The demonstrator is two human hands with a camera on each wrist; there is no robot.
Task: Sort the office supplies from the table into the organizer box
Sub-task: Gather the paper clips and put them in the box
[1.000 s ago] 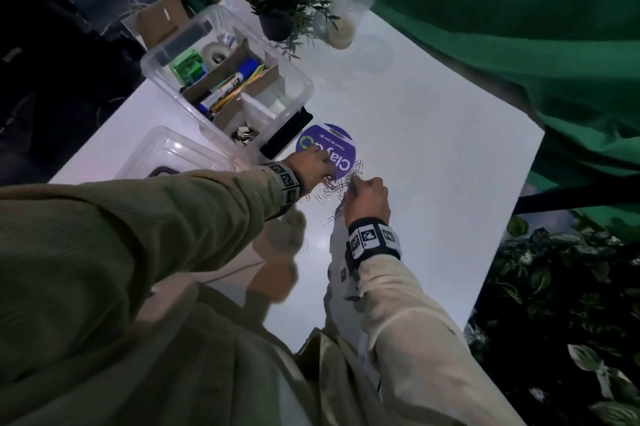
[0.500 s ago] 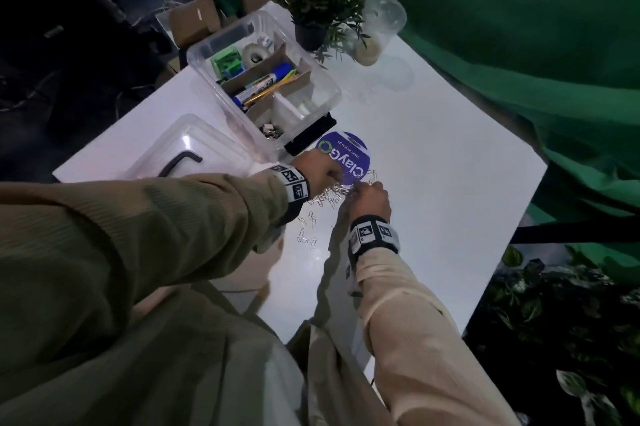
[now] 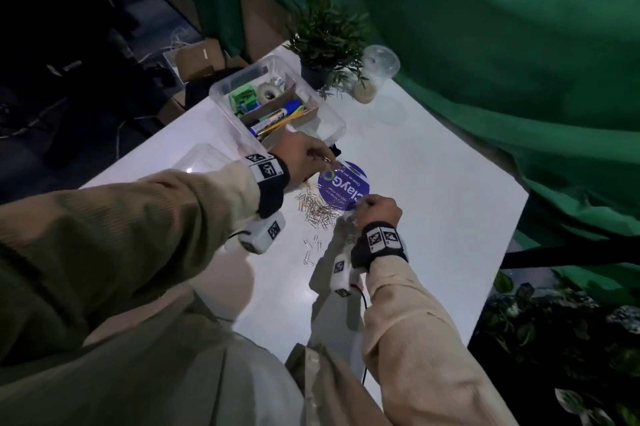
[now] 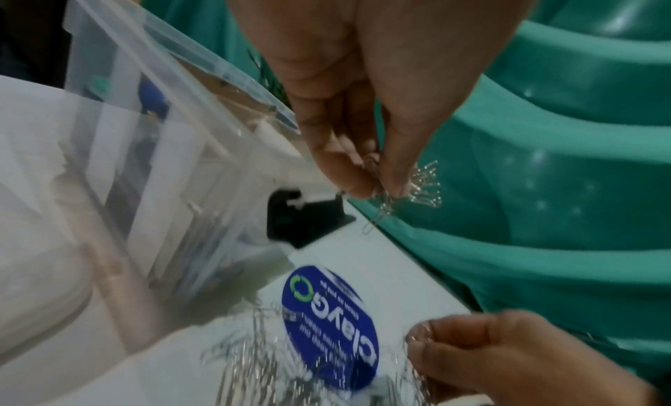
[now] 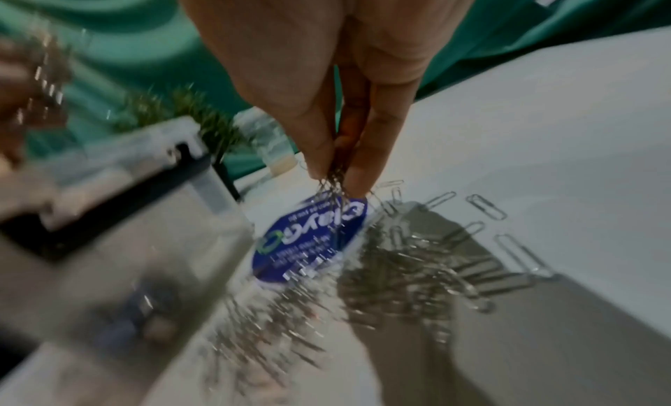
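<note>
A pile of silver paper clips (image 3: 317,209) lies on the white table beside a round blue label (image 3: 344,187). My left hand (image 3: 311,157) is raised near the front corner of the clear organizer box (image 3: 337,120) and pinches a bunch of paper clips (image 4: 385,194) in its fingertips. My right hand (image 3: 375,210) is just above the pile at the label's edge, its fingers pinching another bunch of paper clips (image 5: 335,179). The box holds a green item (image 3: 242,100), a tape roll (image 3: 270,91) and markers (image 3: 277,117) between cardboard dividers.
The box's clear lid (image 3: 204,157) lies left of my left wrist. A potted plant (image 3: 323,41) and a clear jar (image 3: 375,73) stand behind the box. A black item (image 4: 301,223) lies by the box's front wall. Green cloth hangs beyond the table's right edge.
My left hand has lifted off the pile with a bunch of clips and moved toward the box. My right hand has pinched up clips at the pile's right side.
</note>
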